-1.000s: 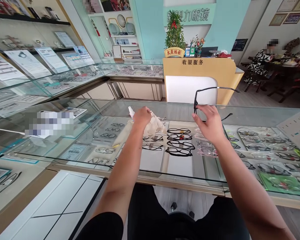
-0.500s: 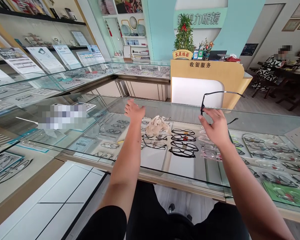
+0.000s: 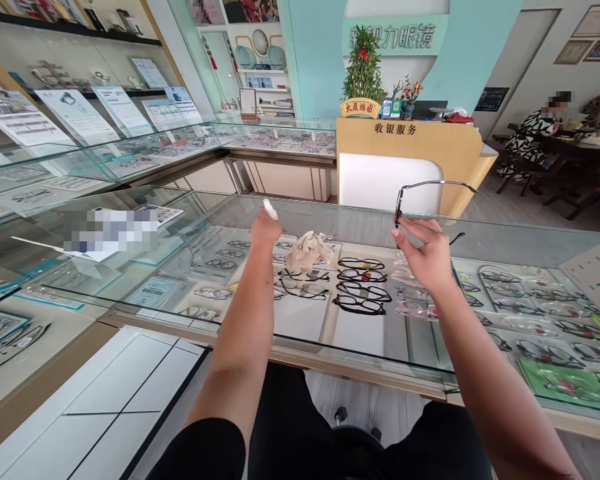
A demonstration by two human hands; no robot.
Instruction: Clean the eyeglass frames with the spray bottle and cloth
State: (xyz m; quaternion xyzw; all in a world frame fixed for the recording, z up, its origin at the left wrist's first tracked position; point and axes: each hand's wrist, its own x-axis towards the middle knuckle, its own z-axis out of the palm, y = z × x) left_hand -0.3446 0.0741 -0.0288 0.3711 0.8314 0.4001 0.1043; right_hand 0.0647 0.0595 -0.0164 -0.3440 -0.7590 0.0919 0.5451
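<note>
My right hand (image 3: 425, 252) is closed on a pair of black-framed glasses (image 3: 433, 187), held up above the glass counter (image 3: 365, 223) with one temple arm pointing right. My left hand (image 3: 264, 231) is closed around a small white spray bottle (image 3: 271, 210), whose tip sticks up above the fingers. A crumpled beige cloth (image 3: 307, 250) lies on the glass between my hands, just right of the left hand. Under the glass, rows of black and clear spectacle frames (image 3: 361, 287) rest on trays.
A second glass showcase (image 3: 145, 150) with leaflets runs along the left. A wooden cashier desk (image 3: 410, 157) with a potted plant (image 3: 363, 73) stands beyond the counter. A person (image 3: 530, 137) sits at a table far right. A price card (image 3: 597, 267) leans on the counter's right.
My left hand let go of the cloth, reached left past it and now holds the white spray bottle upright. The right hand has kept the glasses nearly still.
</note>
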